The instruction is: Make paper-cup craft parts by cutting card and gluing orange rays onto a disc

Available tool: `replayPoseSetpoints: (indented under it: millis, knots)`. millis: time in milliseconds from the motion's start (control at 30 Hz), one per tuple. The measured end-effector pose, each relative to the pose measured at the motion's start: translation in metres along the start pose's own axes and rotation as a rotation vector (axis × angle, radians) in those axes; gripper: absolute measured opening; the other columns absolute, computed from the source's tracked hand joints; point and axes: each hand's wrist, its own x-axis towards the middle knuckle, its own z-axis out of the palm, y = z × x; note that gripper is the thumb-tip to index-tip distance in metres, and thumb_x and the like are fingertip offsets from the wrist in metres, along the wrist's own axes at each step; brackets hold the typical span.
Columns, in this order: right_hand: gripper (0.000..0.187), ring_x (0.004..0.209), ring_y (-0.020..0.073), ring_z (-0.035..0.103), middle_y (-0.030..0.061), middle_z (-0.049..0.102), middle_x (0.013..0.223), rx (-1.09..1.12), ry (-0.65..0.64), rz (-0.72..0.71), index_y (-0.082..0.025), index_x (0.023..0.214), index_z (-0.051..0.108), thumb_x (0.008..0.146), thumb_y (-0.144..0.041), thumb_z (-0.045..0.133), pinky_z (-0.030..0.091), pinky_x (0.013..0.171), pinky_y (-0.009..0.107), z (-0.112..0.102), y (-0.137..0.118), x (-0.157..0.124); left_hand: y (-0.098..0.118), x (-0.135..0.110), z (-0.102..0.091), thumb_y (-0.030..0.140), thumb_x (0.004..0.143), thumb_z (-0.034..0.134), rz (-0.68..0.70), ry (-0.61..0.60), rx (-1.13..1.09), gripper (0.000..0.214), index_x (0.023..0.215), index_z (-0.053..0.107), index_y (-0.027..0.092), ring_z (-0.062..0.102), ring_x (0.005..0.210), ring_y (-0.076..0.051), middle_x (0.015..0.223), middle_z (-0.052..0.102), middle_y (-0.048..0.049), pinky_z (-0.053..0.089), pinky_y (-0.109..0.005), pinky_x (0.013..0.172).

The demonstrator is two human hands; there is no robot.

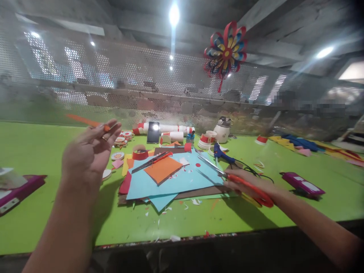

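My left hand point(87, 153) is raised over the left side of the table, pinching a thin strip of orange paper point(82, 120) that points away to the left. In my right hand point(246, 182) are scissors point(209, 163) with red-orange handles, their long blades reaching over the light blue paper point(176, 185). On that blue sheet lie an orange paper piece point(163, 170), a small red paper piece point(198, 165) and tiny scraps. A second cutting tool point(150, 162), dark with red parts, rests beside the orange piece.
Behind the papers stand a phone point(153, 132), white paper tubes point(172, 136), stacked paper cups point(205, 140) and a bottle point(222, 131). A blue glue gun point(223, 153) with a black cord lies to their right. Purple devices point(303, 184) sit on both sides. A paper flower point(226, 52) hangs above.
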Motion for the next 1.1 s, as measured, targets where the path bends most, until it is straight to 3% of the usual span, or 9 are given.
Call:
replayPoseSetpoints:
  millis: [100,233,433,633,700,767,867,1000,1100]
  knots:
    - [0.046,0.103,0.0371,0.060,0.0192,0.065,0.112,-0.125,0.078,0.139,-0.015,0.118,0.059,0.080,-0.041,0.056,0.044,0.083,0.045,0.016,0.004,-0.007,-0.004,0.002,-0.001,0.005,0.073,0.060,0.044,-0.022,0.011,0.018,0.065,0.055,0.019,0.064,0.107,-0.024,0.083,0.074,-0.0060,0.052,-0.041,0.092]
    - [0.044,0.103,0.0362,0.060,0.0171,0.066,0.108,-0.212,0.079,0.173,-0.018,0.120,0.060,0.080,-0.037,0.056,0.043,0.084,0.043,0.038,-0.004,-0.013,0.003,0.001,-0.001,0.005,0.074,0.057,0.080,-0.041,0.023,0.018,0.062,0.056,0.018,0.067,0.099,-0.026,0.080,0.074,-0.0074,0.054,-0.041,0.090]
    - [0.032,0.081,0.0336,0.063,0.0133,0.065,0.084,-0.539,0.103,0.034,-0.019,0.111,0.063,0.084,-0.034,0.055,0.047,0.069,0.044,0.038,-0.037,-0.019,0.015,-0.014,0.008,0.015,0.076,0.062,-0.244,-0.452,0.302,0.009,0.071,0.069,0.011,0.071,0.067,-0.020,0.077,0.074,-0.0128,0.058,-0.026,0.058]
    - [0.063,0.118,0.0253,0.049,0.0136,0.045,0.139,0.130,0.323,-0.543,-0.019,0.139,0.037,0.081,-0.023,0.061,0.046,0.093,0.039,-0.001,-0.115,0.022,0.023,-0.046,0.040,0.031,0.075,0.068,-0.495,-0.908,0.494,0.015,0.074,0.072,0.017,0.067,0.050,-0.025,0.065,0.071,-0.0131,0.050,-0.029,0.037]
    - [0.071,0.123,0.0218,0.046,0.0103,0.043,0.141,0.393,0.241,-0.798,-0.021,0.140,0.034,0.075,-0.014,0.063,0.045,0.096,0.035,-0.007,-0.147,0.044,0.031,-0.055,0.051,0.031,0.073,0.071,-0.522,-0.956,0.551,0.013,0.075,0.072,0.019,0.066,0.047,-0.025,0.063,0.070,-0.0122,0.050,-0.031,0.035]
    - [0.055,0.100,0.0169,0.059,0.0066,0.060,0.115,0.553,-0.060,-0.943,-0.020,0.128,0.048,0.075,-0.015,0.063,0.051,0.083,0.030,-0.006,-0.172,0.060,0.041,-0.058,0.054,0.030,0.071,0.072,-0.437,-0.946,0.586,0.012,0.076,0.073,0.019,0.065,0.043,-0.026,0.062,0.070,-0.0123,0.050,-0.032,0.033]
    - [0.022,0.051,0.0079,0.054,-0.0027,0.058,0.062,0.571,-0.367,-0.834,-0.014,0.097,0.063,0.087,-0.031,0.054,0.046,0.050,0.021,0.001,-0.180,0.065,0.054,-0.047,0.041,0.019,0.068,0.074,-0.303,-0.740,0.587,0.008,0.073,0.072,0.013,0.061,0.038,-0.024,0.056,0.066,-0.0125,0.049,-0.030,0.030]
    - [0.036,0.038,0.0038,0.030,-0.0096,0.035,0.045,0.782,-0.064,-0.556,-0.014,0.075,0.062,0.090,-0.044,0.049,0.026,0.039,0.017,0.003,-0.139,0.060,0.053,-0.018,0.011,0.004,0.076,0.056,-0.182,-0.372,0.526,0.015,0.067,0.067,0.009,0.061,0.041,-0.020,0.055,0.066,-0.0124,0.043,-0.023,0.029]
    - [0.038,0.038,0.0047,0.023,-0.0111,0.029,0.042,0.877,0.149,-0.334,-0.016,0.073,0.059,0.084,-0.052,0.054,0.021,0.038,0.019,-0.001,-0.092,0.060,0.043,-0.001,0.001,0.001,0.080,0.046,-0.117,0.031,0.180,0.025,0.061,0.057,0.011,0.054,0.044,-0.009,0.048,0.057,-0.0030,0.043,-0.015,0.038]
